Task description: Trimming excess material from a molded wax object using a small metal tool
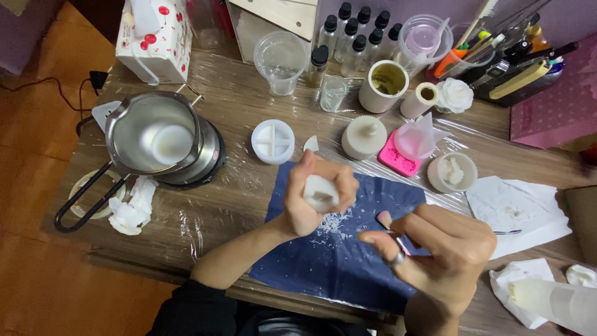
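We have open room on the navy paper sheet (348,261) below and between our hands, littered only with white shavings (333,225). To the left, the steel melting pot (155,140) and its long handle (84,199) block the way. Behind, the round white mold (272,141), pink mold (398,160) and dropper bottles (357,37) crowd the table, leaving narrow gaps.

White red-dotted carton (155,40), table's far-left corner.

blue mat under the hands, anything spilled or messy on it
Yes. White flakes lie scattered on the blue mat, right below the white piece held in the left hand. The right hand holds a thin metal tool beside them. A crumpled white tissue lies by the metal pot.
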